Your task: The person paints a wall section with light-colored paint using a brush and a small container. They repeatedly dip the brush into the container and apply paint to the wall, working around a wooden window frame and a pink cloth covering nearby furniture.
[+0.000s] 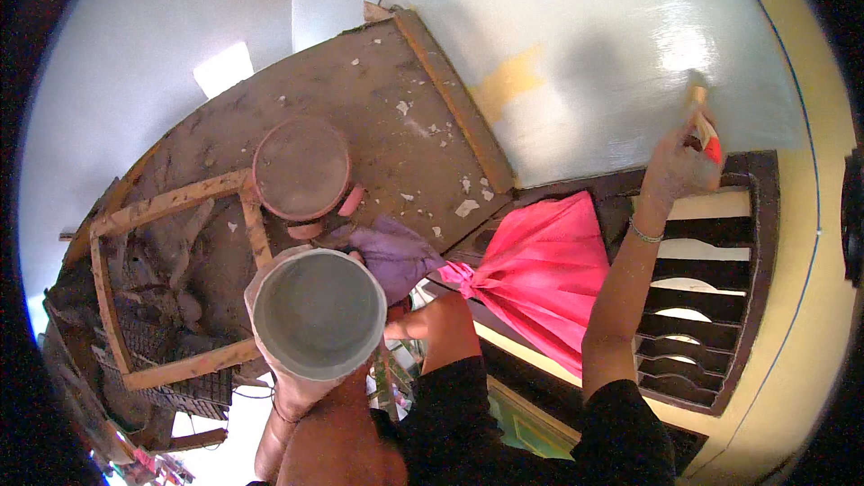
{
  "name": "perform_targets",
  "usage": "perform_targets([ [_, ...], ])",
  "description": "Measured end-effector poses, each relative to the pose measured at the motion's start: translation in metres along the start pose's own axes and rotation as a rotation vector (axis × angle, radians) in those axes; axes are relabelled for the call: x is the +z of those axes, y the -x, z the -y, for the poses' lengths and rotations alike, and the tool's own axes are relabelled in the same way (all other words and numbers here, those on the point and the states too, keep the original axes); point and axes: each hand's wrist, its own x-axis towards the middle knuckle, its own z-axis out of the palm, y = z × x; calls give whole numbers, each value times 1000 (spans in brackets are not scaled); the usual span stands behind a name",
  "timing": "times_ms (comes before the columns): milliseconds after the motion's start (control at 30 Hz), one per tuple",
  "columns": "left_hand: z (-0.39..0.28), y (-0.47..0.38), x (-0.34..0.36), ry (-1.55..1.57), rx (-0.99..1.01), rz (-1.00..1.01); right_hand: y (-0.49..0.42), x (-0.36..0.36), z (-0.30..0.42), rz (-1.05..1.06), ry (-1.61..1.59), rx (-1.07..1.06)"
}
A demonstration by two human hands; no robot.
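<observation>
My left hand (291, 388) grips a round, pale-rimmed tub (320, 314) from its side and below. Grey liquid, apparently paint, lies inside it. At upper right my right hand (685, 162) is closed on a paintbrush (699, 94) with a pale wooden handle and a red end. The bristles meet the pale grey-blue wall (594, 81), beside a shiny patch that looks wet. A yellowish patch (513, 77) shows farther left on this wall. Below my right hand is a dark slatted wooden window frame (766, 270).
A dusty ledge (378, 108) with pale flakes carries a round reddish container (302, 167) and an open wooden frame (172, 199). Knotted pink cloth (540, 270) hangs between my arms, next to purple cloth (398, 256). A thin cable (803, 81) runs along the yellow wall edge.
</observation>
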Motion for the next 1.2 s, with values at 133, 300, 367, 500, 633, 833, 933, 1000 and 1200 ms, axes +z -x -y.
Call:
perform_targets([
  [133,-3,1,-1,12,12,10,8,18,-30,-168,70,-589],
  [300,-4,1,-1,13,21,19,158,62,-24,479,-143,-684],
  [367,-3,0,-1,15,23,24,188,69,-18,632,-242,-748],
  [500,-2,3,-3,8,18,13,151,57,2,709,-241,-421],
  [633,-3,4,-2,11,7,3,-13,27,-10,153,87,-82],
  [833,-3,2,0,24,21,-5,-35,23,-42,-218,286,-698],
  [933,-4,-1,5,39,31,5,99,76,-63,165,243,-789],
  [1000,-4,1,3,38,30,-15,155,68,-8,450,-199,-754],
  [1200,-4,-4,2,61,36,-35,211,106,32,626,-459,-288],
])
